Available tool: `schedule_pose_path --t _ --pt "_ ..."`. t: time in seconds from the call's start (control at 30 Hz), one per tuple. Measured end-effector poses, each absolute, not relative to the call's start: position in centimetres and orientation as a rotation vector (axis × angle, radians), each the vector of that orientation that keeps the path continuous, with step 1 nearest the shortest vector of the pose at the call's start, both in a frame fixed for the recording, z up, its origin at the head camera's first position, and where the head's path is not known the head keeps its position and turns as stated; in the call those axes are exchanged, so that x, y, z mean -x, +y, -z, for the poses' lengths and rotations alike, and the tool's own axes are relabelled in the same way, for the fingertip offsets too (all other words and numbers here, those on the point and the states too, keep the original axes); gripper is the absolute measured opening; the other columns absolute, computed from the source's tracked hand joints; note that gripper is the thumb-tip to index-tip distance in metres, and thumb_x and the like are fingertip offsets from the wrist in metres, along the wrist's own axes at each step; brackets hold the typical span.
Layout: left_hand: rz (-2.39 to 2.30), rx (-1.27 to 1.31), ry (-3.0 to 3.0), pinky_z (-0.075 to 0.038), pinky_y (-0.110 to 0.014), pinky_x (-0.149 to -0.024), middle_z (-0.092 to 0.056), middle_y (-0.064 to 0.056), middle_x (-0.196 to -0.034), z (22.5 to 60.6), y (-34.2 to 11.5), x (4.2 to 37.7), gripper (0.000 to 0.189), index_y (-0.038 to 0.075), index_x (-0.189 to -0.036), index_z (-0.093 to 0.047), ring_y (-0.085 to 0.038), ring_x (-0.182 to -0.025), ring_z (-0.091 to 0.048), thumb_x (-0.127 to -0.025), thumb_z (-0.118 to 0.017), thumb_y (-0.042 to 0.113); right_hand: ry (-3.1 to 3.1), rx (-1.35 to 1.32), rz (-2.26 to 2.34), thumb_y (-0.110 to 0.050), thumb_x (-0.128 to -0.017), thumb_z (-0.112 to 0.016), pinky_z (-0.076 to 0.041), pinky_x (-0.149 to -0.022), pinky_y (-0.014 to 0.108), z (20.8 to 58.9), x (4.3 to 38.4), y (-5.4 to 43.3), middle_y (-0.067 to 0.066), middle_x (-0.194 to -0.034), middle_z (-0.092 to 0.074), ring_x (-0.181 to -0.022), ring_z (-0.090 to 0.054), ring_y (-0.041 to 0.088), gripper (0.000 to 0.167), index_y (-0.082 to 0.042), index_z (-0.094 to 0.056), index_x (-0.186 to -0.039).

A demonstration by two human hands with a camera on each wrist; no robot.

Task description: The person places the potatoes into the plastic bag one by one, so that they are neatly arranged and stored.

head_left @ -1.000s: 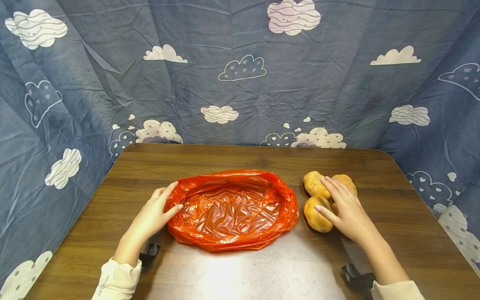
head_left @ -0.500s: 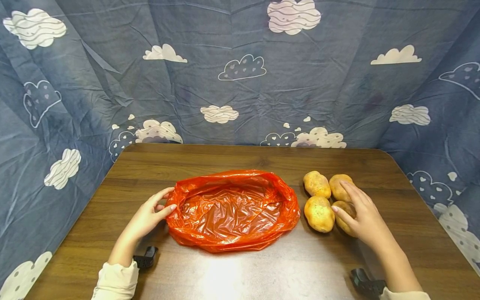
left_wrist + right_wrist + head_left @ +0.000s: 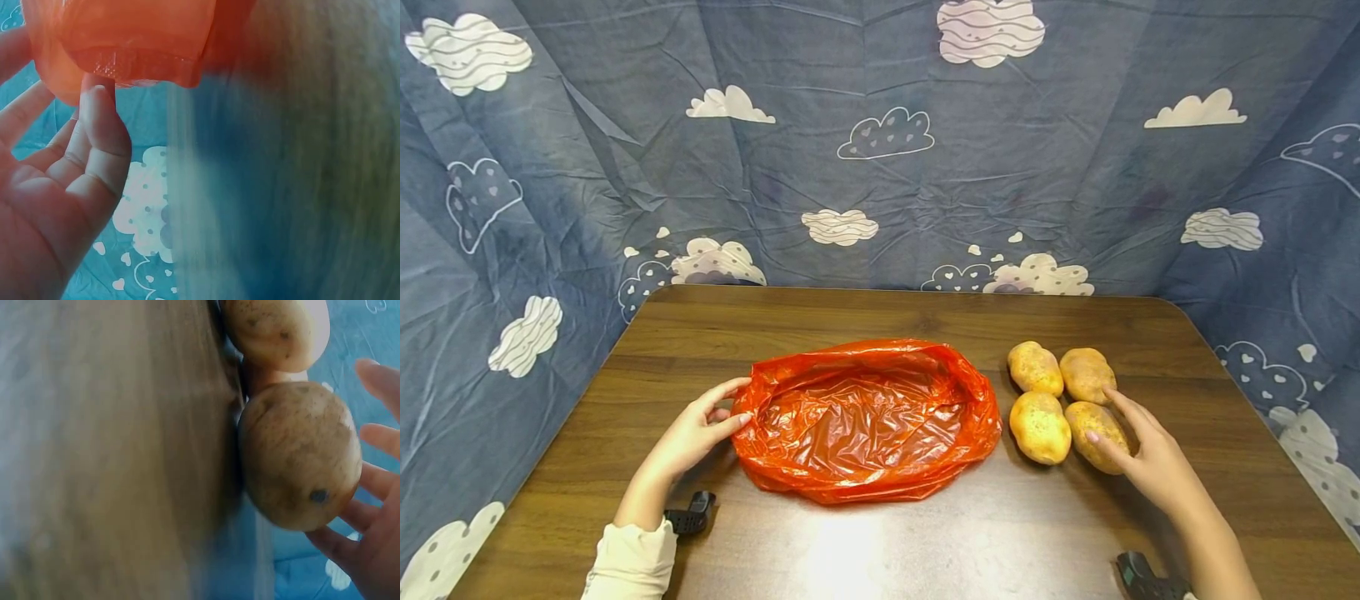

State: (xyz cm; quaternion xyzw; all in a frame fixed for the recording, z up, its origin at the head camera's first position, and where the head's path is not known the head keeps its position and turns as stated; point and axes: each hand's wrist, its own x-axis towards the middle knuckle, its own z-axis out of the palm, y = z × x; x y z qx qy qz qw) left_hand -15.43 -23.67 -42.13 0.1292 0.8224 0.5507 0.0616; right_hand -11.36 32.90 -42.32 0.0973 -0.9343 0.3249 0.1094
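Observation:
A red plastic bag (image 3: 865, 479) lies with its wide mouth turned up in the head view. My left hand (image 3: 688, 433) is at its left end, thumb and fingers relaxed and spread, tips touching the rim. In the left wrist view the bag's edge (image 3: 137, 59) covers some fingertips. To the right of the bag sit several potatoes in a tight group, among them a front left potato (image 3: 1040, 429) and a front right potato (image 3: 1099, 437). My right hand (image 3: 1161, 462) is beside the front right potato, loosely spread, with fingertips right at its skin (image 3: 300, 456).
Everything lies on a brown wooden table (image 3: 895, 312). A blue curtain (image 3: 880, 192) with cloud prints hangs behind and at both sides. Black wrist devices show under each arm, the left device (image 3: 692, 512) and the right device (image 3: 1146, 575).
My right hand has drawn back to the right and toward me, off the top of the potatoes. My left hand has shifted slightly outward at the bag's end. Bag and potatoes barely move.

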Motion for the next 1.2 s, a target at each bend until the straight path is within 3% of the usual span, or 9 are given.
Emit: schedule_pose_path --t 0.47,0.73,1.0,1.07,1.13,1.2 --pt "-1.714 -0.439 2.434 -0.048 -0.033 -0.061 -0.037 -0.024 -0.126 42.2 -23.7 15.3 0.054 0.002 -0.134 -0.036 -0.015 -0.075 -0.058 -0.086 -0.059 0.005 -2.798 -0.222 -1.002 -0.025 -0.081 -0.068 -0.024 -0.084 0.065 43.2 11.0 33.5 0.027 -0.130 -0.036 -0.113 -0.033 0.052 0.065 -0.008 -0.037 -0.136" --pt "-1.707 -0.465 2.447 -0.048 -0.033 -0.060 -0.044 -0.025 -0.113 42.1 -23.8 15.2 0.054 0.000 -0.134 -0.035 -0.016 -0.073 -0.058 -0.085 -0.059 0.001 -2.756 -0.195 -0.976 -0.024 -0.078 -0.071 -0.027 -0.083 0.064 43.3 10.9 33.6 0.026 -0.127 -0.041 -0.111 -0.036 0.050 0.065 -0.007 -0.042 -0.133" --pt "-1.708 -0.487 2.442 -0.049 -0.033 -0.063 -0.040 -0.024 -0.120 42.1 -23.8 15.3 0.054 0.000 -0.133 -0.035 -0.015 -0.075 -0.058 -0.085 -0.059 0.000 -2.683 -0.140 -0.969 -0.021 -0.076 -0.073 -0.031 -0.079 0.062 42.7 10.7 33.4 0.024 -0.121 -0.045 -0.107 -0.040 0.046 0.062 -0.007 -0.045 -0.130" --pt "-1.707 -0.503 2.448 -0.048 -0.032 -0.061 -0.043 -0.025 -0.115 42.1 -23.8 15.3 0.055 -0.001 -0.133 -0.035 -0.015 -0.073 -0.057 -0.084 -0.059 0.000 -2.663 -0.137 -0.961 -0.020 -0.075 -0.074 -0.034 -0.083 0.053 42.5 10.5 33.2 0.022 -0.121 -0.047 -0.108 -0.041 0.042 0.062 -0.008 -0.047 -0.129" --pt "-1.707 -0.515 2.453 -0.047 -0.031 -0.059 -0.045 -0.023 -0.108 42.0 -23.8 15.2 0.055 -0.001 -0.133 -0.035 -0.014 -0.071 -0.057 -0.084 -0.059 0.000 -2.648 -0.134 -0.946 -0.020 -0.074 -0.074 -0.035 -0.089 0.035 42.3 10.5 33.0 0.018 -0.122 -0.047 -0.110 -0.041 0.034 0.062 -0.010 -0.047 -0.129" --pt "-1.704 -0.527 2.461 -0.046 -0.030 -0.056 -0.050 -0.021 -0.096 42.1 -23.9 15.2 0.055 -0.002 -0.133 -0.035 -0.013 -0.067 -0.055 -0.084 -0.060 -0.001 -2.623 -0.142 -0.925 -0.020 -0.073 -0.076 -0.032 -0.085 0.017 42.1 10.5 32.8 0.015 -0.122 -0.048 -0.112 -0.041 0.018 0.062 -0.011 -0.049 -0.128"
